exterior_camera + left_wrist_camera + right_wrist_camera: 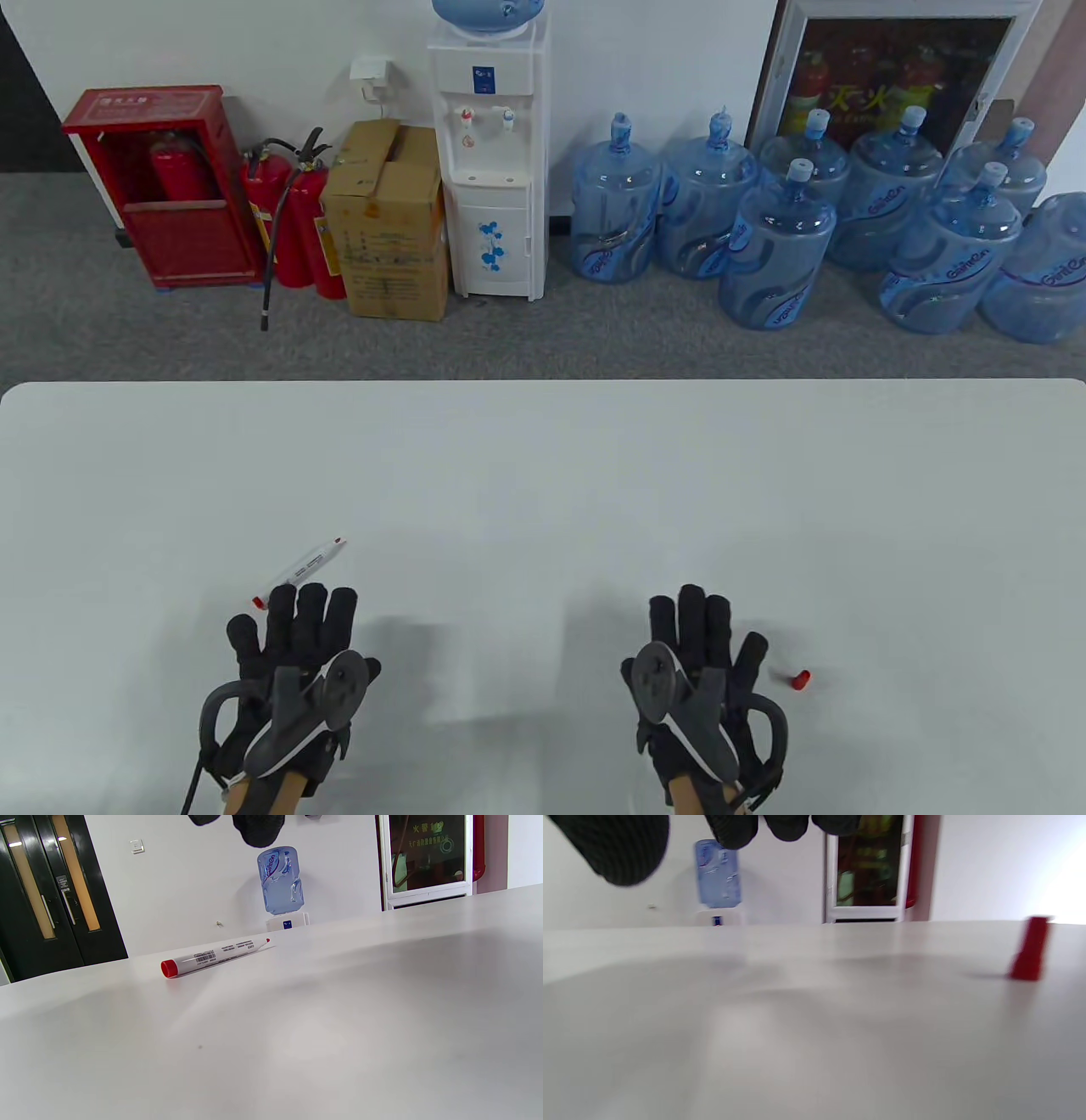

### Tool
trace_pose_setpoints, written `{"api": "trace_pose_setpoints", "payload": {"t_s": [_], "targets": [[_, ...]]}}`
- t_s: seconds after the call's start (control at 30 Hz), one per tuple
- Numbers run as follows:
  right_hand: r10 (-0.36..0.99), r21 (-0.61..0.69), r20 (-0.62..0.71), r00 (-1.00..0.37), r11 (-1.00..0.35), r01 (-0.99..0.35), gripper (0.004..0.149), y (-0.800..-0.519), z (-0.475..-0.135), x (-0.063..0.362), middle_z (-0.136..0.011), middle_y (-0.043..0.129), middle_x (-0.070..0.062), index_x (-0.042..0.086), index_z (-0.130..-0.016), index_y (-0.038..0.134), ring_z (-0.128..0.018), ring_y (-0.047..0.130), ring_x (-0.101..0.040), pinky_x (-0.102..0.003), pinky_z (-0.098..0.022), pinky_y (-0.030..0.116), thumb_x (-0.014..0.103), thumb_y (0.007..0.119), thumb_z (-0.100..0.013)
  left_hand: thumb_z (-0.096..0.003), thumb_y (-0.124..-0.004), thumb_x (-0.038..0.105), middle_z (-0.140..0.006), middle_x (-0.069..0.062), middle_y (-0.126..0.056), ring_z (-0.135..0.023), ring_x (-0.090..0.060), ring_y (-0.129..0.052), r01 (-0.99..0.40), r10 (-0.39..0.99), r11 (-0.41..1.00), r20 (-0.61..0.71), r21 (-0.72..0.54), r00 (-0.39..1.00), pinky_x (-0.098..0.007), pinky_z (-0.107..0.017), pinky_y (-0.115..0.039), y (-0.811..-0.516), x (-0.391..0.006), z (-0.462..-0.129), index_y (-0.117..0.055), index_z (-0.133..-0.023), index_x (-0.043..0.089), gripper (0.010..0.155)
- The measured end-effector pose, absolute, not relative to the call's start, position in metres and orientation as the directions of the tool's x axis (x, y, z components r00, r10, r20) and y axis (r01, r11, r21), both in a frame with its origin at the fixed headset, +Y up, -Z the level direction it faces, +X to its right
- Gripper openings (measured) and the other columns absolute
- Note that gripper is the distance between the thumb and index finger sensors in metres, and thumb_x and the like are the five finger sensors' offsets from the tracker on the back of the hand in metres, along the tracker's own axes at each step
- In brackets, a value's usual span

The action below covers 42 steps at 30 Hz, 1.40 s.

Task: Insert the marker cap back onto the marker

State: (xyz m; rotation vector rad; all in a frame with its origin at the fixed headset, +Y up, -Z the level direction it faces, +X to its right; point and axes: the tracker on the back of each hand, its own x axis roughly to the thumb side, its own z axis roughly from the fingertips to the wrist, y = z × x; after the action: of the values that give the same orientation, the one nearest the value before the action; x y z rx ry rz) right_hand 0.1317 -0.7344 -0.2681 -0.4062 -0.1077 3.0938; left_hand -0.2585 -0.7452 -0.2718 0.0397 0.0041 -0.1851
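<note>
The uncapped marker [299,573] lies flat near the table's [543,475] near-left edge, just beyond the left hand [288,671]. Its red cap [798,678] stands near the right hand [700,671]. Both hands are spread and hold nothing, each apparently placed to take its nearest piece.
</note>
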Motion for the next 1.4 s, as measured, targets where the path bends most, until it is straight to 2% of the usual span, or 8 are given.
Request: {"api": "trace_pose_setpoints", "payload": {"t_s": [0.2,0.37,0.6,0.77,0.87,1.07,1.27,1.4], "targets": [[-0.025,-0.022,-0.471,-0.882,-0.999,0.040,0.076,-0.712,-0.287,0.205,-0.120,0.040,-0.002,0.039,-0.105,0.049,-0.111,0.042,-0.030,-0.063,-0.074,0.043,0.061,0.077,-0.038,-0.0424,-0.049,0.066,-0.126,-0.007,-0.039,-0.118,-0.040,-0.031,0.196,-0.197,0.980,0.006,0.043,0.980,-0.072,-0.074,-0.027,-0.745,-0.252,-0.273,-0.024,-0.113,0.033,0.082],[-0.021,0.027,-0.529,-0.849,-1.000,0.008,0.073,-0.724,-0.289,0.232,-0.118,0.054,-0.003,0.041,-0.103,0.056,-0.108,0.061,-0.030,-0.063,-0.072,0.054,0.063,0.078,-0.037,-0.0424,-0.049,0.066,-0.126,-0.007,-0.040,-0.118,-0.040,-0.031,0.199,-0.200,0.979,0.005,0.043,0.980,-0.072,-0.075,-0.027,-0.745,-0.252,-0.274,-0.024,-0.113,0.033,0.082],[-0.124,0.131,-0.574,-0.810,-0.990,0.059,0.073,-0.748,-0.288,0.239,-0.114,0.062,-0.001,0.044,-0.101,0.060,-0.101,0.074,-0.027,-0.060,-0.071,0.061,0.065,0.078,-0.034,-0.0425,-0.049,0.066,-0.126,-0.007,-0.039,-0.118,-0.040,-0.031,0.208,-0.209,0.977,0.001,0.033,0.978,-0.072,-0.075,-0.027,-0.743,-0.251,-0.273,-0.025,-0.113,0.033,0.082],[-0.192,0.136,-0.564,-0.803,-0.981,0.139,0.069,-0.749,-0.286,0.241,-0.095,0.084,0.005,0.043,-0.098,0.066,-0.079,0.093,-0.021,-0.055,-0.066,0.071,0.065,0.079,-0.033,-0.0425,-0.049,0.066,-0.126,-0.007,-0.040,-0.118,-0.040,-0.032,0.219,-0.219,0.975,-0.002,0.033,0.976,-0.073,-0.075,-0.028,-0.743,-0.251,-0.273,-0.025,-0.113,0.033,0.082],[-0.172,0.137,-0.567,-0.806,-0.984,0.113,0.065,-0.750,-0.284,0.242,-0.084,0.091,0.008,0.041,-0.095,0.071,-0.067,0.097,-0.018,-0.053,-0.063,0.073,0.062,0.080,-0.034,-0.0425,-0.049,0.066,-0.126,-0.007,-0.040,-0.118,-0.040,-0.032,0.230,-0.230,0.973,-0.004,0.027,0.973,-0.073,-0.075,-0.028,-0.743,-0.251,-0.273,-0.025,-0.113,0.033,0.082],[-0.191,0.089,-0.537,-0.822,-0.981,0.170,0.055,-0.752,-0.287,0.236,-0.077,0.097,0.011,0.038,-0.086,0.081,-0.061,0.101,-0.016,-0.053,-0.064,0.073,0.055,0.085,-0.034,-0.0426,-0.049,0.066,-0.126,-0.007,-0.041,-0.118,-0.041,-0.033,0.241,-0.241,0.970,-0.009,0.029,0.970,-0.073,-0.075,-0.028,-0.740,-0.251,-0.272,-0.026,-0.113,0.032,0.082],[-0.147,0.060,-0.524,-0.839,-0.989,0.135,0.045,-0.754,-0.287,0.235,-0.075,0.099,0.009,0.036,-0.078,0.089,-0.058,0.102,-0.016,-0.053,-0.063,0.074,0.048,0.089,-0.035,-0.0426,-0.049,0.066,-0.126,-0.007,-0.041,-0.118,-0.041,-0.033,0.238,-0.238,0.971,-0.007,0.027,0.971,-0.073,-0.075,-0.028,-0.742,-0.251,-0.272,-0.026,-0.113,0.032,0.082],[0.007,-0.010,-0.508,-0.861,-1.000,-0.002,0.047,-0.745,-0.283,0.226,-0.078,0.099,0.006,0.033,-0.079,0.088,-0.060,0.103,-0.018,-0.056,-0.063,0.073,0.044,0.092,-0.034,-0.0426,-0.049,0.066,-0.126,-0.007,-0.041,-0.118,-0.041,-0.033,0.237,-0.236,0.971,-0.009,0.022,0.972,-0.073,-0.075,-0.028,-0.742,-0.251,-0.273,-0.026,-0.113,0.032,0.082]]}}
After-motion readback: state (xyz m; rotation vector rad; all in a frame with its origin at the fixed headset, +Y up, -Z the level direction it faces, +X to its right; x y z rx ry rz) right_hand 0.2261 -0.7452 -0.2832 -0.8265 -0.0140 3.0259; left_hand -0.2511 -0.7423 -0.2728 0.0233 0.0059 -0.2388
